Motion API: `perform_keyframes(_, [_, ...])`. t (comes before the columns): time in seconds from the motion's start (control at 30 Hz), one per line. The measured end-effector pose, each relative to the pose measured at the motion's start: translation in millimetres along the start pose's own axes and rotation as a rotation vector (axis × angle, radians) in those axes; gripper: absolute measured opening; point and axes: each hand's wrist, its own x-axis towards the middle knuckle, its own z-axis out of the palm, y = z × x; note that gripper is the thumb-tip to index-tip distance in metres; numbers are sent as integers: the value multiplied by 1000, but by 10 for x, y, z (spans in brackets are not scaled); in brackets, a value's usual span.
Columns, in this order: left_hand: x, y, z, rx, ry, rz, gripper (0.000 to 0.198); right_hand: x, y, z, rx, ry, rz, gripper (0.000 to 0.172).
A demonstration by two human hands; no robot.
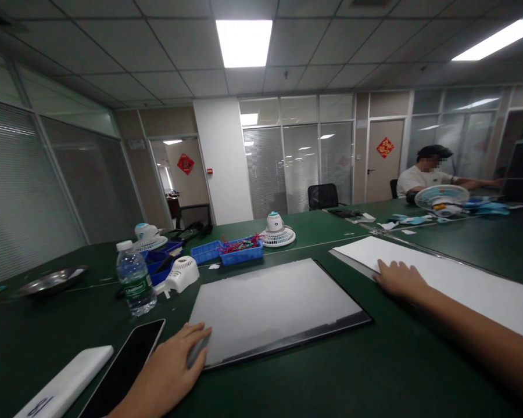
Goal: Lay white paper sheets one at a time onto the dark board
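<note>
From where I'm standing, a grey panel [270, 307] is lying flat on the near middle of the green desk [305, 386], its dark border showing along the near and right sides. The left hand [174, 360] is resting on the panel's near left corner, the thumb standing apart and the fingers lying loosely spread over the edge. On the right, a long white sheet [457, 281] is stretching toward the near right, and the right hand [401, 281] is lying on its left part, fingers bent and fairly close together; I can't tell whether the hidden thumb is pinching anything. The panel is looking light, fairly stiff and a bit slick to me, so its bordered edges would be offering a surer hold than the smooth middle. The white sheet is seeming light too, perhaps easily creased, and best taken by opposite edges. Left of the panel, a dark phone [124, 368] and a water bottle [136, 284] are sitting near a white plastic housing [183, 274], while at the far right a person [422, 179] is sitting behind a fan guard [442, 197].
</note>
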Motion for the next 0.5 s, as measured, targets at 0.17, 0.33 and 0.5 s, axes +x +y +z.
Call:
perform_keyframes(0.17, [-7,-39,23,4,14,27,47,-14,79,44,-58,-40,53,42])
perform_keyframes(0.33, [-26,19,-27,24,-23,5,48,-115,-64,-61,-111,9,-4,31])
perform_keyframes(0.5, [-72,97,-80,35,5,-4,47,-266,-270,-273,-142,99,-57,36])
